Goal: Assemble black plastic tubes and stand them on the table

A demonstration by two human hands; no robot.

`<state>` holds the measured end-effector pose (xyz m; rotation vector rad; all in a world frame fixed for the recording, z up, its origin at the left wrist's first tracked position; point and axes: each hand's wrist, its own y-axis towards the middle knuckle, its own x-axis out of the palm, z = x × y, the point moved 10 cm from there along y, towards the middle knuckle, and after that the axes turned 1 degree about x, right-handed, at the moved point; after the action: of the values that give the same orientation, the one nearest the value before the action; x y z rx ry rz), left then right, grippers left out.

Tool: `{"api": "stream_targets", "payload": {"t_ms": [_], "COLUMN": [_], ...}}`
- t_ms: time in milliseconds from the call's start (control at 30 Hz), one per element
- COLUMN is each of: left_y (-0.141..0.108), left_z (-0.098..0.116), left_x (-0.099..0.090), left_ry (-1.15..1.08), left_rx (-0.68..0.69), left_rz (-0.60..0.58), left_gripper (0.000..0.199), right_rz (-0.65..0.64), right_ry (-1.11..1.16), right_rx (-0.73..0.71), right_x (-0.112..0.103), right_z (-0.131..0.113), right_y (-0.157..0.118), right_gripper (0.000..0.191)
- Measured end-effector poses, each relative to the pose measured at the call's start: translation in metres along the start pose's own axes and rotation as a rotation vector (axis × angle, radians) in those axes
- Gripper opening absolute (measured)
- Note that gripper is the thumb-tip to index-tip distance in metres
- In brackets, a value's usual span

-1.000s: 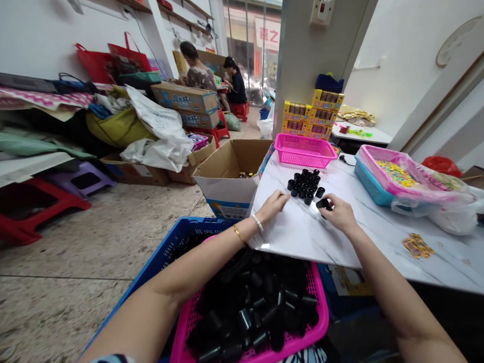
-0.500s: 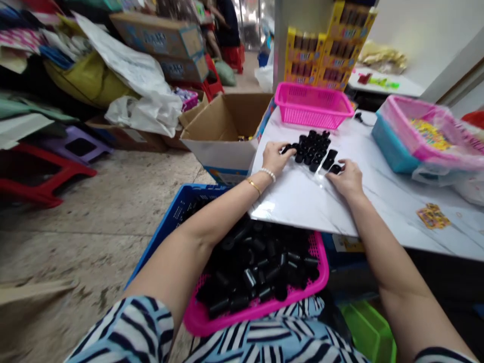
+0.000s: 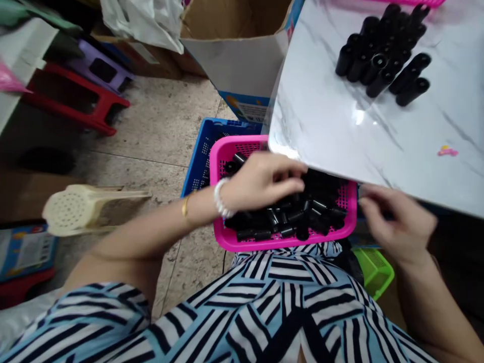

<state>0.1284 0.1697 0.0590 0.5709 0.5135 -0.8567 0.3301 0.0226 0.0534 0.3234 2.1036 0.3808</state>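
Hovering over pink basket (image 3: 264, 245) of black tubes (image 3: 295, 217): left hand (image 3: 262, 182), fingers parted. Right hand (image 3: 403, 222) beside basket, fingers curled, can't tell grip.

The left hand (image 3: 266, 181), thumb and fingers parted, is over a pink basket (image 3: 249, 245) full of black cylinders (image 3: 295, 217). The right hand (image 3: 401, 224), blurred and loosely curled, is just right of the basket, by the near edge of a white marbled table (image 3: 333, 126). On its far part, more black cylinders stand in a cluster (image 3: 378, 60); a small pink-and-yellow piece (image 3: 448, 150) lies nearer, to the right. Left of the table is an open cardboard box (image 3: 242, 60).
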Motion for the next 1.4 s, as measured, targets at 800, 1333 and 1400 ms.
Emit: {"api": "stream_targets", "payload": {"t_ms": [800, 1333, 1400], "left_y": [-0.078, -0.112, -0.107], "left_z": [-0.02, 0.0, -0.004], "left_x": [0.038, 0.031, 0.045], "left_ry": [0.625, -0.084, -0.148], "left_rx": [-0.165, -0.291, -0.324], "left_rz": [0.068, 0.382, 0.287], "left_gripper": [0.041, 0.061, 0.065], "right_rz": [-0.394, -0.4, -0.389], "right_ry": [0.934, 0.832, 0.825], "right_rx": [0.646, 0.431, 0.424], "right_x": [0.128, 0.116, 0.121], "right_z": [0.016, -0.033, -0.044], "right_y": [-0.014, -0.027, -0.03], "right_gripper": [0.04, 0.041, 0.036]}}
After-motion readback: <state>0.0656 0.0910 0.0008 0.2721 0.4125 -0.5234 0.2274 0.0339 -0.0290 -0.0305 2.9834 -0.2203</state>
